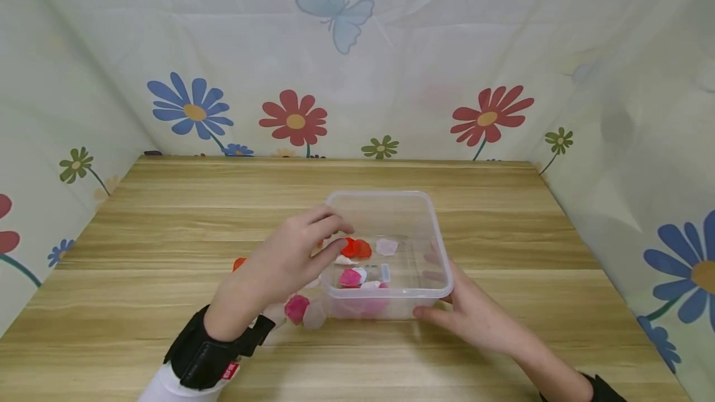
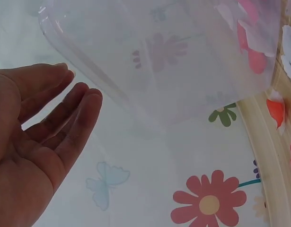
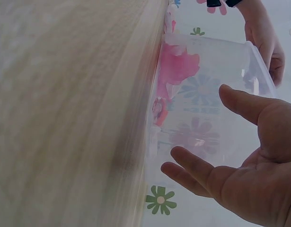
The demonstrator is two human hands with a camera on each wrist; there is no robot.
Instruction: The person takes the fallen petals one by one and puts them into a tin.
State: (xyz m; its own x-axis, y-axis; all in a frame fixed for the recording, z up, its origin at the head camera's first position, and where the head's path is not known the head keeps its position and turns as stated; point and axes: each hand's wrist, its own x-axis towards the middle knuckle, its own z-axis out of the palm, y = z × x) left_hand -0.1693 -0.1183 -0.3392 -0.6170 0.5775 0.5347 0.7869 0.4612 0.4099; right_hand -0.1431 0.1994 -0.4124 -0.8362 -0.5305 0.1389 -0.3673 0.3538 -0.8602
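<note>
A clear plastic box (image 1: pixel 385 293) without a lid stands on the wooden table. Inside it lie several fabric-like petals: red petals (image 1: pixel 356 248), a pink-and-white petal (image 1: pixel 350 277) and a pale petal (image 1: pixel 386 246). Over the box's left rim reaches my left hand (image 1: pixel 282 259), its fingers loosely bent; the left wrist view shows nothing between thumb and fingers. My right hand (image 1: pixel 475 315) is at the box's right front corner, thumb toward the front wall and fingers along the right side. In the right wrist view its fingers (image 3: pixel 195 165) are spread and fairly straight against the box wall.
Left of the box, more petals lie on the table (image 1: pixel 195 216), among them a dark pink petal (image 1: pixel 297 309), a pale petal (image 1: pixel 314 315) and an orange-red petal (image 1: pixel 239 263) partly behind the left hand. A flower-printed curtain (image 1: pixel 413 73) encloses the table at the back and sides.
</note>
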